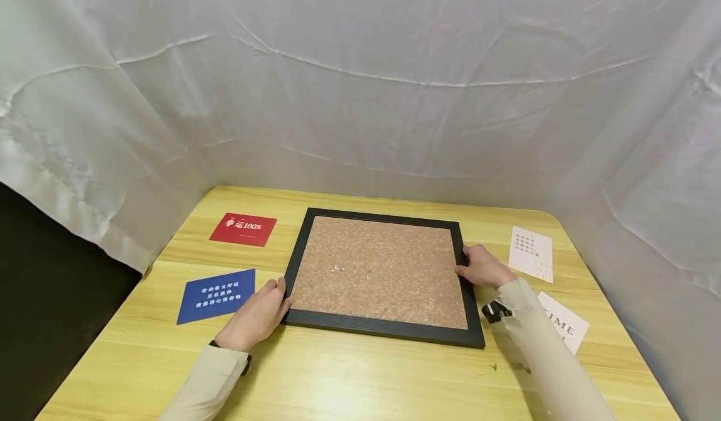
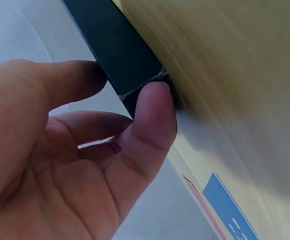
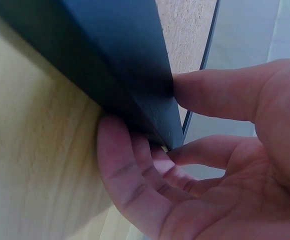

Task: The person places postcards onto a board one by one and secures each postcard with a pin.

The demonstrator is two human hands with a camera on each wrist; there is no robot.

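A cork board (image 1: 377, 264) in a black frame (image 1: 383, 327) spans the middle of the table, with small white specks on its cork. By the near left corner, my left hand (image 1: 256, 316) grips the frame's side. The left wrist view has that thumb against the frame (image 2: 120, 47) and a fingertip at the corner. My right hand (image 1: 485, 267) holds the opposite side around its middle, thumb on top. In the right wrist view, its fingers (image 3: 130, 175) curl beneath the frame's edge, so part of the grip is hidden.
Left of the board lie a red card (image 1: 243, 233) and a blue card (image 1: 197, 308), both with white writing. Two white cards (image 1: 532, 261) lie on the right, one partly under the right sleeve. Tiny bits (image 1: 494, 366) dot the near right tabletop. White cloth (image 1: 394, 127) hangs behind.
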